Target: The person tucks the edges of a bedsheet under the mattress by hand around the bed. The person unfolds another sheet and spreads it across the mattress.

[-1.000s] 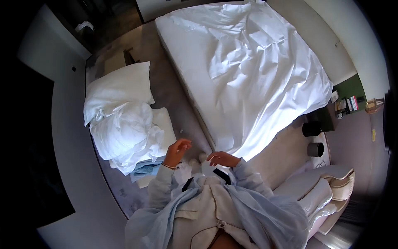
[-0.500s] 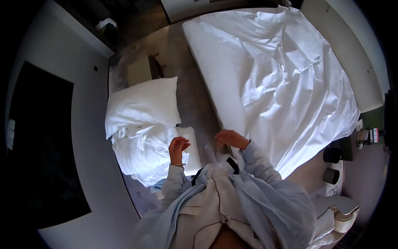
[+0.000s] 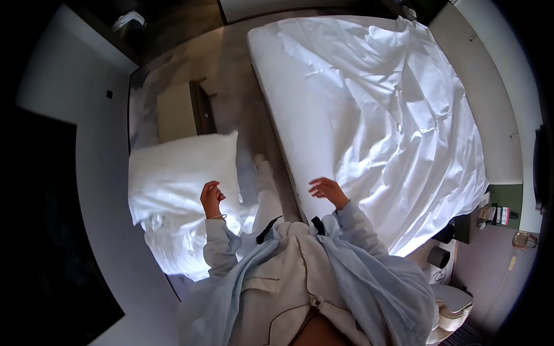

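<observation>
My left hand (image 3: pixel 212 197) hangs in the air over the white pillow (image 3: pixel 187 164), its fingers loosely curled and apart, with nothing visible in it. A thin bracelet circles that wrist. On the other side, my right hand (image 3: pixel 329 191) is held above the near edge of the bed (image 3: pixel 283 75), fingers stretched and holding nothing. A rumpled white sheet (image 3: pixel 398 127) covers much of the mattress in creases. Below the pillow lies a heap of white bedding (image 3: pixel 173 248).
A low bench (image 3: pixel 179 112) stands beyond the pillow. A dark screen (image 3: pixel 46 225) hangs on the left wall. At right are a headboard (image 3: pixel 490 98), a dark cylindrical bin (image 3: pixel 438 258) and a chair (image 3: pixel 453 311). A narrow aisle runs beside the bed.
I have moved forward along the bed; the pillow and bench appear lower and nearer. My hands have drawn farther apart, and one leg now shows stepping forward.
</observation>
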A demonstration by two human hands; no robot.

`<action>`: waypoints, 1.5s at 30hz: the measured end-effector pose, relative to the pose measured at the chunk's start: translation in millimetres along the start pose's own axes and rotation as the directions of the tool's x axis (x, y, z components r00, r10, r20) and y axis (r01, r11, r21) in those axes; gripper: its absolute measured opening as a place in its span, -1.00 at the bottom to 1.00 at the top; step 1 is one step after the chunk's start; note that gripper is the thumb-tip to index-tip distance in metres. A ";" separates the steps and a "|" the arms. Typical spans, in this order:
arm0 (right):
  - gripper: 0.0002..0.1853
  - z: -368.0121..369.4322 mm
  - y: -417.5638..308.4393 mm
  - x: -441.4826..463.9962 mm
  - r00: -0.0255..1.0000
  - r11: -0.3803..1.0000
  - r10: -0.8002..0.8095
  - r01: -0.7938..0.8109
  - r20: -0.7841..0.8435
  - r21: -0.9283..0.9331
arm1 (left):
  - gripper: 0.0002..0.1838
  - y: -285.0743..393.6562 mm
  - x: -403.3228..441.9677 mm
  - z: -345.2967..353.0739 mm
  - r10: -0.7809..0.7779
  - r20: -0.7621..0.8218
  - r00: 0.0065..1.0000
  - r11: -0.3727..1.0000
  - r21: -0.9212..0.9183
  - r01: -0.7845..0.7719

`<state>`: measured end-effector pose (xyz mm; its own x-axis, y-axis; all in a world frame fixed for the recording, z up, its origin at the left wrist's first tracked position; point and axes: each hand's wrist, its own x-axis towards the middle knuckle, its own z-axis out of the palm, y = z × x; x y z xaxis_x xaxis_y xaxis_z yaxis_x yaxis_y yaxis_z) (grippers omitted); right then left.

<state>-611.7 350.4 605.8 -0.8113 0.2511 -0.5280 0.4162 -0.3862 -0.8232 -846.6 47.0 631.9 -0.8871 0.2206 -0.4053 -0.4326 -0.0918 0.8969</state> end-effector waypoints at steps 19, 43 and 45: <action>-0.64 -4.6 -245.8 398.6 0.992 0.828 0.106 -0.045 -0.076 0.559 | -0.91 179.5 422.5 134.5 0.006 0.060 0.998 0.993 -0.115 0.001; -0.48 -176.8 -180.3 737.9 0.396 -0.096 0.597 0.899 -0.698 0.428 | -0.82 96.6 707.5 360.8 -0.755 0.318 0.574 0.574 0.743 0.344; -0.49 -198.1 -228.6 709.0 0.434 -0.022 0.582 0.853 -0.687 0.521 | -0.77 100.9 736.0 378.5 -0.818 0.244 0.522 0.494 0.763 0.417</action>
<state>-1200.7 792.6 378.3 0.1721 0.4943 -0.8521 -0.9154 -0.2393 -0.3237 -1482.4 567.7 491.1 -0.0699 0.4268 -0.9016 -0.4610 0.7877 0.4086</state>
